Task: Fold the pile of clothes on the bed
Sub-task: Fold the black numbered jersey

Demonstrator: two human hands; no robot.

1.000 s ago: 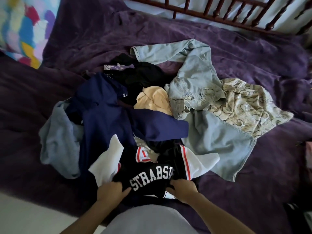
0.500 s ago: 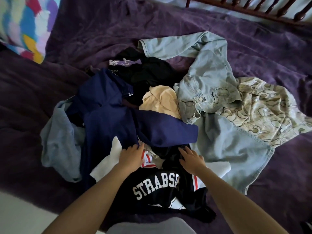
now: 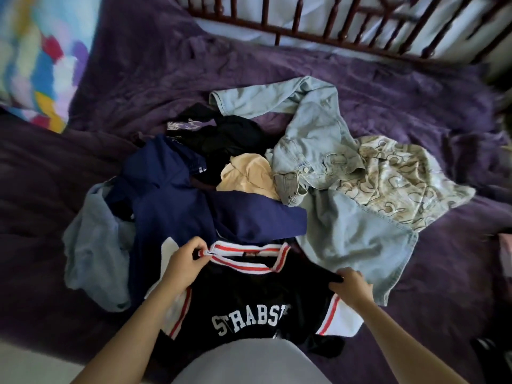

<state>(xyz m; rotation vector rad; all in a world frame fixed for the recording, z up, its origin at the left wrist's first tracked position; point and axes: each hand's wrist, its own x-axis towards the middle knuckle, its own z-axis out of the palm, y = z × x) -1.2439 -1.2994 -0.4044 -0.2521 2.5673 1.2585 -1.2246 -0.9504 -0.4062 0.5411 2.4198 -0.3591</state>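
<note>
Nearest to us, a person's grey top covers the lower hem of the black jersey, which lies at the near edge of the purple blanket. We read its white "STRABS" lettering upright. Its collar, striped red and white, points away from us toward the wooden rail, so its long axis runs from near to far, with the shoulders spread left to right.

The left hand pinches the left end of that collar between thumb and fingers. The right hand grips the jersey's right shoulder, with its fingers curled over the black cloth.

Just beyond the jersey and touching its collar, we see a crumpled navy garment. Left of the jersey lies a pale blue garment, partly under the navy one. Right of the jersey and beyond it, a light denim shirt sprawls with one sleeve reaching far-left, and a patterned cream shirt lies against its right side.

Farther from the jersey, we find a bunched beige garment, then a black garment behind it. At far left of the jersey sits a blurred multicoloured pillow.
</note>
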